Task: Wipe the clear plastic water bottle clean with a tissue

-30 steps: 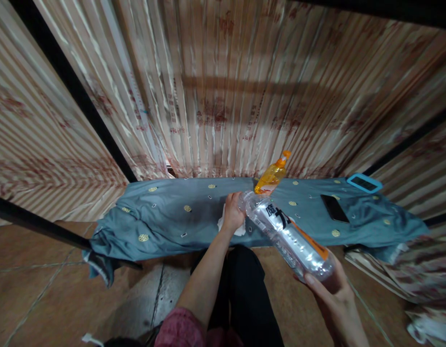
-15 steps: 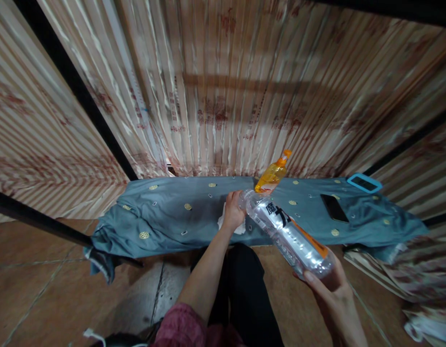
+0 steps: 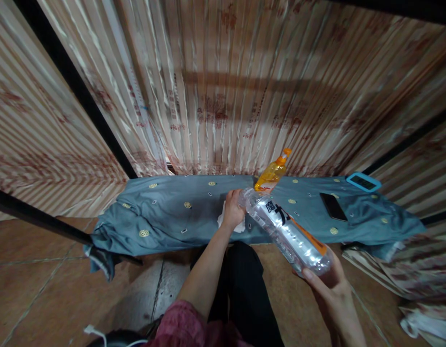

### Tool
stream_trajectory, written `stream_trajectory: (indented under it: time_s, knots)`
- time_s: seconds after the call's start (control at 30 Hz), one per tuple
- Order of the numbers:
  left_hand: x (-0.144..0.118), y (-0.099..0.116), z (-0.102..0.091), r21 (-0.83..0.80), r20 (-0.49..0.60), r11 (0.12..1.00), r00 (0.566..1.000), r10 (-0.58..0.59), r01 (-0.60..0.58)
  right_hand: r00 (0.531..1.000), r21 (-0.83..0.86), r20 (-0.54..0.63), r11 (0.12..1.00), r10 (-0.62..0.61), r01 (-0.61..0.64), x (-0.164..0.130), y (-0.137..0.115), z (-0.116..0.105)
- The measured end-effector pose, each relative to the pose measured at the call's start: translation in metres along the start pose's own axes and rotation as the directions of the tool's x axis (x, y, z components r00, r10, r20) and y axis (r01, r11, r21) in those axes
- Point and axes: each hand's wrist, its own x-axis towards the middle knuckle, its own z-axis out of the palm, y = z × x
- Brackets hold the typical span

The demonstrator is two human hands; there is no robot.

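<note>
A clear plastic bottle (image 3: pixel 291 233) with a silver and orange label lies slantwise between my hands, above the cloth-covered bench. My right hand (image 3: pixel 333 286) grips its base end, thumb on the near side. At the other end my left hand (image 3: pixel 233 209) is closed at the bottle's neck; whether a cap is in the fingers I cannot make out. Beneath the left hand lies a crumpled white tissue (image 3: pixel 240 228), partly covered. Just behind the bottle's neck stands a pump bottle (image 3: pixel 271 174) of yellow liquid with an orange top.
The bench has a blue-grey patterned cloth (image 3: pixel 165 212). A dark phone (image 3: pixel 333 206) and a blue-framed device (image 3: pixel 363 182) lie at the right. Behind the bench hangs a pleated curtain (image 3: pixel 215 120), with a black metal post (image 3: pixel 96 111) at the left. A white cable (image 3: pixel 94 332) is at lower left.
The view has shifted very slightly. Both hands keep their hold on the bottle, which has barely moved or turned.
</note>
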Motion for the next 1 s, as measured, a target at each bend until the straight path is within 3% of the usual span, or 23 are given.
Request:
stream_trajectory:
  time_s: [0.17, 0.57, 1.0]
  knots:
    - [0.0, -0.001, 0.002, -0.005, -0.015, 1.0, 1.0, 0.013, -0.013, 0.997, -0.03, -0.074, 0.999, 0.028, -0.031, -0.002, -0.005, 0.005]
    - [0.001, 0.005, -0.002, 0.013, 0.031, 1.0, 0.999, -0.015, 0.014, 0.998, -0.002, 0.057, 1.0, 0.006, -0.006, 0.005, 0.006, -0.01]
    - [0.0, 0.004, -0.001, 0.007, 0.042, 1.0, 0.999, -0.003, 0.003, 0.998, -0.04, -0.046, 0.998, 0.043, -0.045, -0.004, -0.017, 0.01]
